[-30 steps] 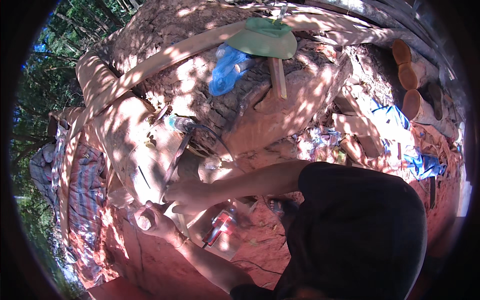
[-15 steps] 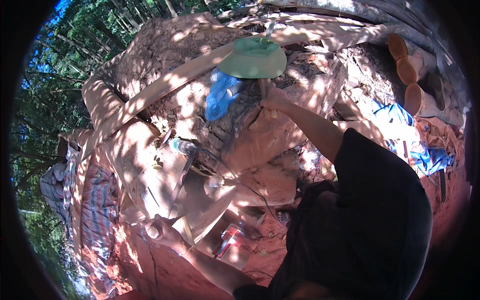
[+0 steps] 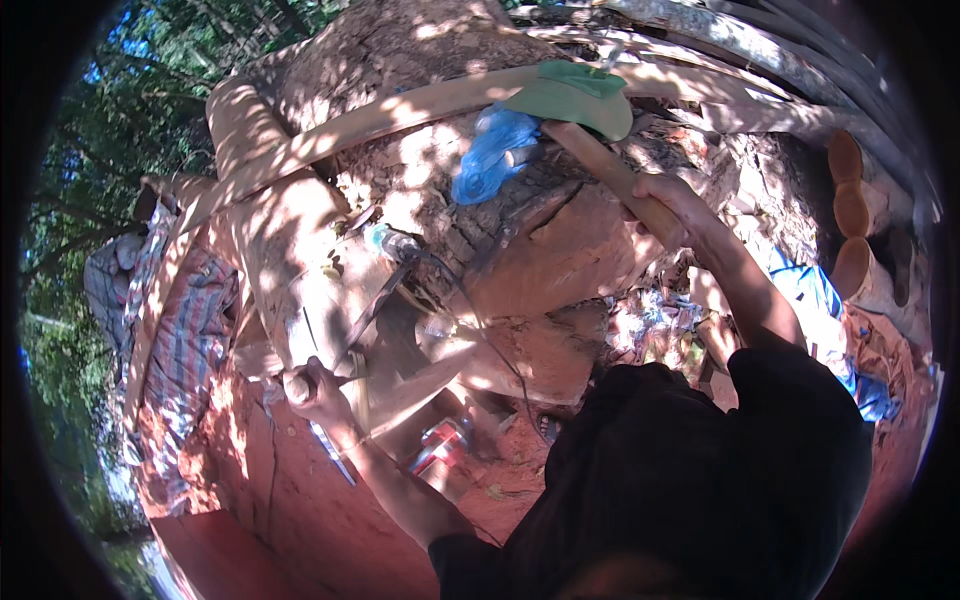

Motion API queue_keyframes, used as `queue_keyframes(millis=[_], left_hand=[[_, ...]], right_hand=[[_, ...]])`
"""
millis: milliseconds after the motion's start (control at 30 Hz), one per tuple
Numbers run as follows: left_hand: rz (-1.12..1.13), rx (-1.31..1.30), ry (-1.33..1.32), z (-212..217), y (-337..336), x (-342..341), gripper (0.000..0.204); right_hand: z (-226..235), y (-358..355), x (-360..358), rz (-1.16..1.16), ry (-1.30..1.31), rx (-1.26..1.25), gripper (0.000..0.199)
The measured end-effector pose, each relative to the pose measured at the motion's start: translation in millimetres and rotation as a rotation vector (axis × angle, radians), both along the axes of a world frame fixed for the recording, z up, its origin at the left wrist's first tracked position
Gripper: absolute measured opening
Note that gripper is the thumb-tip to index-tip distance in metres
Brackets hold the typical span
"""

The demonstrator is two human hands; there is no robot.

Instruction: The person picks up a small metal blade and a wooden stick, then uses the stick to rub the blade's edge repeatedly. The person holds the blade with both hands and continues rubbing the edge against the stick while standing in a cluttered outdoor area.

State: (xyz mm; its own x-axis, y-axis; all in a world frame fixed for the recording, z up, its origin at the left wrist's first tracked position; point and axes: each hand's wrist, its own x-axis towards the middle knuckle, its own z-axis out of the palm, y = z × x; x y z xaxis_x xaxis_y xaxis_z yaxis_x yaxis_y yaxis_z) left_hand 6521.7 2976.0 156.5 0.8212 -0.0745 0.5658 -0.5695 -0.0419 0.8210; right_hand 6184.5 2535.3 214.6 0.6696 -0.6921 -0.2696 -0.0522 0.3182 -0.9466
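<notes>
My right hand (image 3: 664,203) is wrapped round a thick, pale wooden bar (image 3: 598,160), which slants up and left from my fist toward a green brimmed hat (image 3: 575,98). A crumpled blue plastic bag (image 3: 495,155) lies left of the bar's far end. Lower left, my left hand (image 3: 325,398) is closed round a pale, rounded wooden piece (image 3: 297,386) whose end pokes out of the fist. A dark, pointed part sticks out on the hand's right; I cannot tell whether it belongs to the same piece. A clear plastic bottle (image 3: 394,243) lies beyond this hand.
Large logs (image 3: 400,100) and a big rough wood block (image 3: 560,250) fill the middle. A striped sack (image 3: 190,320) lies at left. Boots (image 3: 855,265) and blue sheeting (image 3: 805,285) are at right. A red-and-white object (image 3: 440,445) rests on the reddish ground near me.
My right hand has moved right, and the wooden bar now tilts left instead of standing nearly upright. My left hand appears higher, still closed. The whole view has shifted.
</notes>
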Motion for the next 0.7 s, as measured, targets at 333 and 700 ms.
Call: queue_keyframes(millis=[333, 700], left_hand=[[0.162, 0.133, -0.173, -1.0, 7.4, -5.3, 0.016], [0.189, 0.11, 0.02, 6.6, 2.5, -11.9, 0.016]], right_hand=[[28.8, 126.5, -9.3, 0.3, -0.365, -0.161, 0.075], [55.6, 214.8, 98.1, 0.755, -0.27, -0.66, 0.056]])
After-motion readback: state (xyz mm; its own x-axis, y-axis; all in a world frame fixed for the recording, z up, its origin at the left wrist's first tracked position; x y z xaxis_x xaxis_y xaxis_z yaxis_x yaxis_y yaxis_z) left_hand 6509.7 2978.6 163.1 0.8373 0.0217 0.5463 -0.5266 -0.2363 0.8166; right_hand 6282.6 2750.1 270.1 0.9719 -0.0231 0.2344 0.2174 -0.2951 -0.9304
